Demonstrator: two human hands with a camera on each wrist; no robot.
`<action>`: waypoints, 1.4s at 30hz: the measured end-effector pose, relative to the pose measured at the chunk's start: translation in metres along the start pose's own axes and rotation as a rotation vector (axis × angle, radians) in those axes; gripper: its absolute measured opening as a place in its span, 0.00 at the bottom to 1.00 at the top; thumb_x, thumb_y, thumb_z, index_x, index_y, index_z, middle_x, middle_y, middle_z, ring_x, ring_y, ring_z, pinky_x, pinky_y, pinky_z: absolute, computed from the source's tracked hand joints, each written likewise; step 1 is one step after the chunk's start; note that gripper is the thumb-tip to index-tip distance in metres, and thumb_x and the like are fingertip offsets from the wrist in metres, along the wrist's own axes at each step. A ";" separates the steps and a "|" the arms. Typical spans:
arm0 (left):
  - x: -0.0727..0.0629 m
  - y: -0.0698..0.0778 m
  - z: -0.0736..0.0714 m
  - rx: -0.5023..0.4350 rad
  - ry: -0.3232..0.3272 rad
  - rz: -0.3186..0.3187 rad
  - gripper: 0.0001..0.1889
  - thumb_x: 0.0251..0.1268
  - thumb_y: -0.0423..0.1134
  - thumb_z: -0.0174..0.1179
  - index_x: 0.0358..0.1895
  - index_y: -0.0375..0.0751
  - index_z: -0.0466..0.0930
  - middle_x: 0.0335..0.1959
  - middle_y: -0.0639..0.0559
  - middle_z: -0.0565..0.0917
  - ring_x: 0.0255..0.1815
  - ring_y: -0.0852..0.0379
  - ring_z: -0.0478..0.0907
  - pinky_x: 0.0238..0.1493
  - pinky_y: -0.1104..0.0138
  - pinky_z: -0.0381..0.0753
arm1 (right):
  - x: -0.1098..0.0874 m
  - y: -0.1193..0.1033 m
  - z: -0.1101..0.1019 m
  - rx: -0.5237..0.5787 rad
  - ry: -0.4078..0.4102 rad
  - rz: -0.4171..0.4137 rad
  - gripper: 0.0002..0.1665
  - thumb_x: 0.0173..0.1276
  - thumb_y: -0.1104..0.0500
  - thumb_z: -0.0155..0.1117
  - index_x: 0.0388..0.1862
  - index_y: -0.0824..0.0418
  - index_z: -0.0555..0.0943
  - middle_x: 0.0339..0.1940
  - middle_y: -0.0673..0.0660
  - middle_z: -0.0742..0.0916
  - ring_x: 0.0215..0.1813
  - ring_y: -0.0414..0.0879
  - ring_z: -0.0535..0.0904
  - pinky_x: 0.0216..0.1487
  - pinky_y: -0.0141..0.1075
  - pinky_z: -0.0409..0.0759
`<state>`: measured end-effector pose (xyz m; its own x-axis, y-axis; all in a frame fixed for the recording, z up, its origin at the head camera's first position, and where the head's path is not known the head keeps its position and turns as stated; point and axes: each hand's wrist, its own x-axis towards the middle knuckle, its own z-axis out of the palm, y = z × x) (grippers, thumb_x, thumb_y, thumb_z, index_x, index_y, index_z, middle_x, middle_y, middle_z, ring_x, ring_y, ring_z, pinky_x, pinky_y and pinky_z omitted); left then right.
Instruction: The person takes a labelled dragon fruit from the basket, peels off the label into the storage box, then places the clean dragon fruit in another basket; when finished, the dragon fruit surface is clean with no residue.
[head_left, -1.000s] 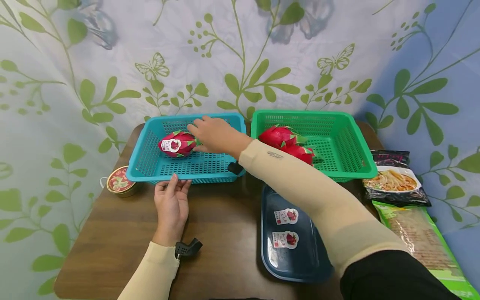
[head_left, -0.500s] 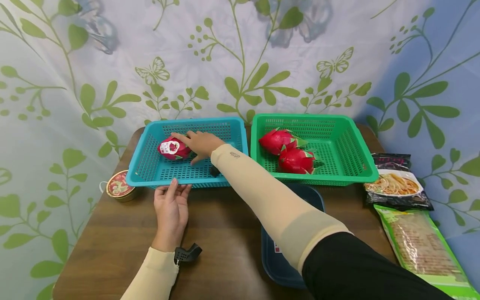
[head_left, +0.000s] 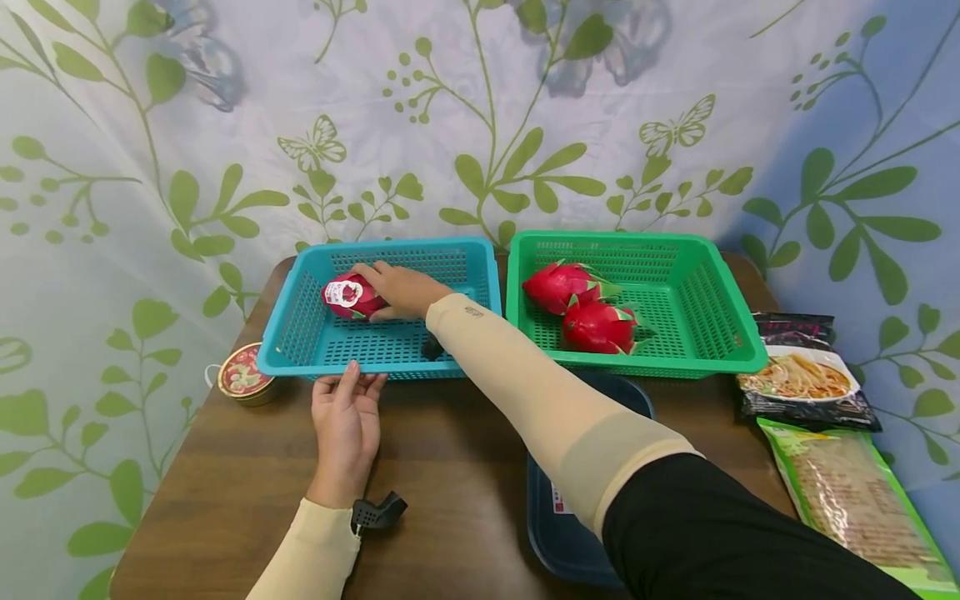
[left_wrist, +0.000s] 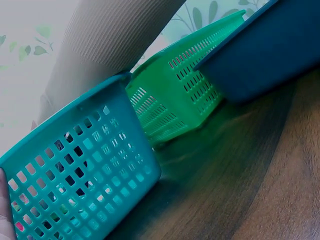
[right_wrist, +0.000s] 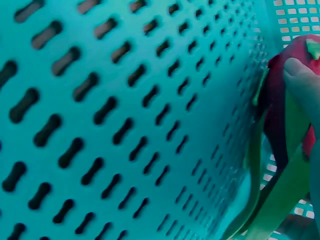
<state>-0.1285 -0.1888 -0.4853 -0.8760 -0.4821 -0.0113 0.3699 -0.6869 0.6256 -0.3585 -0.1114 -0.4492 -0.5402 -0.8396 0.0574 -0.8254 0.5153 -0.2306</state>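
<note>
Grasped from above, the dragon fruit (head_left: 363, 300) lies under the right hand (head_left: 401, 292), whose fingers curve over its top while the thumb lies along the near side; the right wrist view shows that thumb (right_wrist: 301, 75) pressed to the red skin, with long green scales (right_wrist: 295, 127) just beside it. The fruit is on its side in the left part of the blue basket (head_left: 378, 343), its white label (head_left: 345, 293) uncovered at the left end. At the near wall of that basket, the left hand (head_left: 348, 425) has its thumb at the rim and its fingers against the wall below; whether they truly clasp it I cannot tell. To handle the fruit well, I would spread the pressure across the broad body rather than squeeze with the tips, since the skin probably bruises, and keep the scales from catching in the slots or bending back under the thumb. Keeping the fingers off the label seems wise too, as its edge could lift. Steady contact from the left hand should stop the light basket sliding. Right of it, the green basket (head_left: 678, 308) holds two more fruits (head_left: 598, 327), touching each other.
</note>
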 end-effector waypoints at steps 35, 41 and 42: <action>0.005 0.006 0.000 -0.018 0.034 -0.008 0.23 0.75 0.31 0.64 0.61 0.33 0.61 0.61 0.30 0.71 0.40 0.49 0.81 0.52 0.56 0.86 | -0.037 0.010 -0.055 0.837 -0.055 0.165 0.34 0.75 0.45 0.71 0.75 0.55 0.76 0.64 0.61 0.82 0.61 0.54 0.79 0.54 0.49 0.83; 0.004 0.004 0.002 -0.013 0.037 -0.023 0.25 0.76 0.31 0.63 0.64 0.30 0.58 0.59 0.30 0.71 0.39 0.49 0.81 0.52 0.56 0.87 | -0.039 -0.008 -0.039 0.678 -0.344 0.067 0.50 0.70 0.40 0.75 0.84 0.50 0.64 0.75 0.58 0.74 0.70 0.50 0.69 0.59 0.46 0.82; 0.004 0.004 0.003 -0.011 0.038 -0.026 0.25 0.77 0.30 0.62 0.65 0.29 0.56 0.59 0.30 0.71 0.40 0.49 0.81 0.52 0.56 0.87 | -0.038 -0.011 -0.037 0.621 -0.359 0.044 0.50 0.71 0.40 0.74 0.85 0.51 0.63 0.74 0.58 0.75 0.69 0.49 0.70 0.59 0.43 0.82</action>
<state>-0.1311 -0.1918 -0.4809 -0.8729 -0.4845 -0.0574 0.3507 -0.7050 0.6164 -0.3345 -0.0787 -0.4123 -0.3956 -0.8799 -0.2632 -0.5002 0.4468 -0.7417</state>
